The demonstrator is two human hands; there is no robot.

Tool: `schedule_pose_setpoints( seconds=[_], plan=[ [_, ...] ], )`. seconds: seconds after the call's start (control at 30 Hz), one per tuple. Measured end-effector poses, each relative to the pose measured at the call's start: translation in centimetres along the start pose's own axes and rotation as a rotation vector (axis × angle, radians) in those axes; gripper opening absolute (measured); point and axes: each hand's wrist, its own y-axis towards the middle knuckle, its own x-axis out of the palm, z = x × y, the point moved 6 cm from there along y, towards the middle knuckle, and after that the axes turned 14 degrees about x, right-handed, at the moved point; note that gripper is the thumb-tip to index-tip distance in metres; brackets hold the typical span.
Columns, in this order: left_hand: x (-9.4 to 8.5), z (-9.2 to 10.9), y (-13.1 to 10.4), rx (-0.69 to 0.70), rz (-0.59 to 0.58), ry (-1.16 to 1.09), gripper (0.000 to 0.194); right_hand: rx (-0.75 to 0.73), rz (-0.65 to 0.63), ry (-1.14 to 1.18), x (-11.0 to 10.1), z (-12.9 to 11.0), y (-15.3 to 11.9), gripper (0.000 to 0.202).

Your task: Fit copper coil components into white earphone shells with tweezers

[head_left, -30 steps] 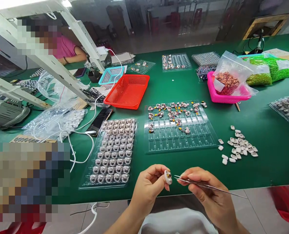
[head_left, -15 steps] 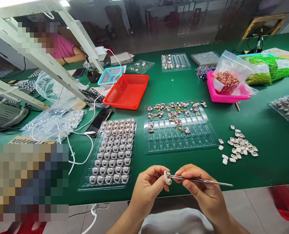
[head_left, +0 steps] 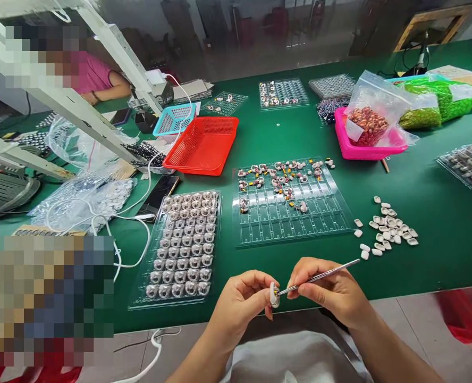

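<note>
Close at hand, just above the near edge of a green worktop (head_left: 435, 268), a person's two bare hands meet in front of pale clothing. The left hand (head_left: 246, 298) pinches a small white shell (head_left: 275, 297) between thumb and fingers, its open side turned toward the right; a speck of yellow shows inside. The right hand (head_left: 327, 290) grips a slim metal tool (head_left: 331, 271) between thumb and fingertips, somewhat like a pen, tilted so that its lower tip meets the shell's open side and its other end rises to the right. Whether the tip goes inside is too small to tell.

Just beyond the hands, to the left, a clear tray (head_left: 140, 301) holds rows of shiny, pale rounded parts. Ahead lies a clear compartment tray (head_left: 294, 225); little white parts with red and yellow bits are scattered over its farther rows. To its right, small white pieces (head_left: 386, 235) lie in a loose heap on the worktop.

Farther back, a dark phone (head_left: 159, 196) lies beside a white cable (head_left: 134, 266). Behind are a red basket (head_left: 202, 151) and, to the right, a pink basket (head_left: 365, 152) holding a bag of copper-coloured bits (head_left: 367, 125). At the far left sits another person in a pink top (head_left: 94, 74).
</note>
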Motion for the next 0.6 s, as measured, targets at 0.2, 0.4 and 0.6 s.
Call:
schedule_pose_setpoints(
  seconds=[0.2, 0.4, 0.6],
  plan=[
    [0.2, 0.0, -0.3, -0.003, -0.038, 0.129, 0.024, -0.176, -0.1, -0.567, 0.6, -4.2, -0.5, 0.009],
    [1.2, 0.4, -0.1, 0.033, -0.061, 0.261, 0.025, -0.249, -0.218, -0.935, 2.2, -6.1, -1.1, 0.017],
    [2.3, -0.5, 0.9, 0.067, -0.079, 0.328, 0.02, -0.309, -0.198, -1.24, 3.1, -5.3, -2.1, 0.019]
  ],
)
